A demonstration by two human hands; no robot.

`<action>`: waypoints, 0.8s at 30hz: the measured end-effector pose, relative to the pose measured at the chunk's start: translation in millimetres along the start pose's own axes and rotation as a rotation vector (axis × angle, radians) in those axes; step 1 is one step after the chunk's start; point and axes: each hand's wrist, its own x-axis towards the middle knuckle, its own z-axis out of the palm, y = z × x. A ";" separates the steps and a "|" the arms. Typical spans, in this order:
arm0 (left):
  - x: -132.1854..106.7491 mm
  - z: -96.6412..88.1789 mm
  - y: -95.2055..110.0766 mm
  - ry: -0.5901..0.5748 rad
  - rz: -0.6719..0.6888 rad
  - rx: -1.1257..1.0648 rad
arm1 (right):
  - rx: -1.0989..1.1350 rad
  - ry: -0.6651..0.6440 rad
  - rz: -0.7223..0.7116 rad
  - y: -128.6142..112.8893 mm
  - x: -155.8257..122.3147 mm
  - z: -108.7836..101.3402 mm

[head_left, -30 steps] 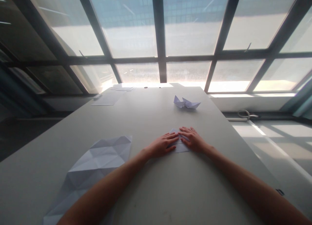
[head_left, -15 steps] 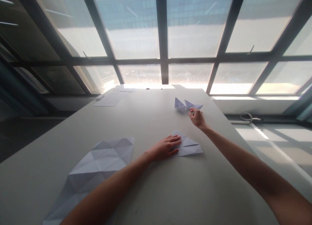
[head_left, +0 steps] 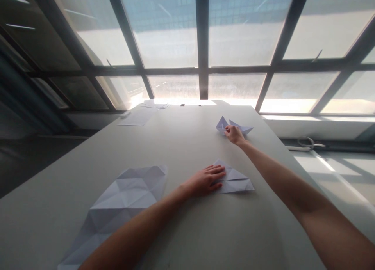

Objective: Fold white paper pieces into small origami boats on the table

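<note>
My left hand (head_left: 206,179) lies flat, fingers stretched out, on the left part of a folded white paper (head_left: 236,182), whose right part with its crease lines shows beyond my fingers. Farther off, my right hand (head_left: 235,134) pinches the near right edge of a small folded paper boat (head_left: 222,123); the fingertips partly cover it. A second paper boat (head_left: 245,129) stands just to the right, partly hidden behind that hand. Beneath and left of my left forearm lies a large unfolded sheet (head_left: 125,196) full of creases.
Several flat paper sheets (head_left: 137,117) lie at the far left of the white table (head_left: 175,141). Large framed windows (head_left: 172,86) rise behind the table's far edge. On the floor side to the right, a coiled cable (head_left: 307,142) rests near the wall.
My right hand has shifted onto the left paper boat and closed on its edge; that boat has turned. My left hand stays flat on the folded paper. The whole view has moved slightly.
</note>
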 end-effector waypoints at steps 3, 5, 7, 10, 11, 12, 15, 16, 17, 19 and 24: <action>-0.2 0.8 -0.5 0.002 -0.005 0.003 | 0.006 0.013 -0.024 -6.2 -1.6 1.9; -0.2 1.2 -0.7 0.003 -0.005 0.006 | 0.012 0.024 -0.035 -10.3 -3.7 2.8; -0.1 0.9 -0.5 0.003 -0.006 0.008 | 0.021 0.031 -0.049 -14.7 -6.5 3.5; 0.0 -1.0 0.5 0.002 -0.005 0.010 | 0.039 0.036 -0.075 -22.8 -12.4 5.0; 0.0 -1.7 0.8 0.000 -0.006 0.010 | 0.046 0.037 -0.084 -25.6 -14.8 5.4; -0.1 -2.4 1.0 -0.002 -0.006 0.009 | 0.053 0.037 -0.093 -28.1 -17.3 5.5; -0.3 -3.1 1.0 0.000 -0.008 0.004 | 0.076 0.030 -0.117 -29.3 -23.4 0.7; -0.3 -2.8 0.8 0.002 -0.008 0.002 | 0.078 0.030 -0.121 -26.2 -24.4 -3.6; -0.3 -2.3 0.5 0.003 -0.007 0.001 | 0.074 0.039 -0.122 -20.8 -24.7 -9.5; -0.3 -1.4 0.1 0.000 -0.007 0.002 | 0.006 0.100 -0.095 -3.2 -22.6 -25.3; -0.6 -1.6 0.1 -0.008 -0.020 0.007 | -0.269 0.246 0.060 57.3 -10.8 -66.4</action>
